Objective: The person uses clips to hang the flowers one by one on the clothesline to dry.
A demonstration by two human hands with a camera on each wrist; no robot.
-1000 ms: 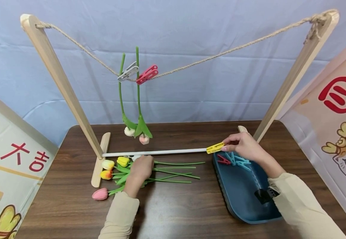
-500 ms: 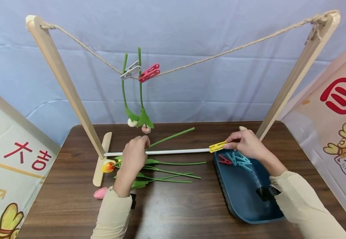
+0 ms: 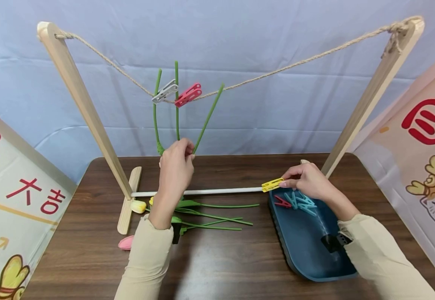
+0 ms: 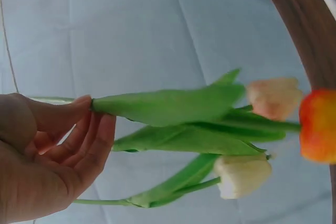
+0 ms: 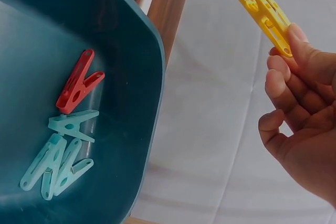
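Observation:
My left hand pinches the stem of an orange-red tulip just above its leaf, with the bloom hanging down and the bare stem end pointing up beside the rope. Two pale tulips hang head down behind it: a white one and a peach one. A grey clothespin and a red clothespin grip their stems on the rope. My right hand holds a yellow clothespin by its handle end, between thumb and fingers, over the tray's far edge.
The blue tray holds a red clothespin and several turquoise ones. Several tulips lie on the table, including a yellow-white one and a pink one. Wooden posts stand at left and right, joined low by a white rod.
My left hand has lifted the orange-red tulip from the table up to the hanging flowers, its stem swinging upright. The right hand stays almost still with the yellow clothespin.

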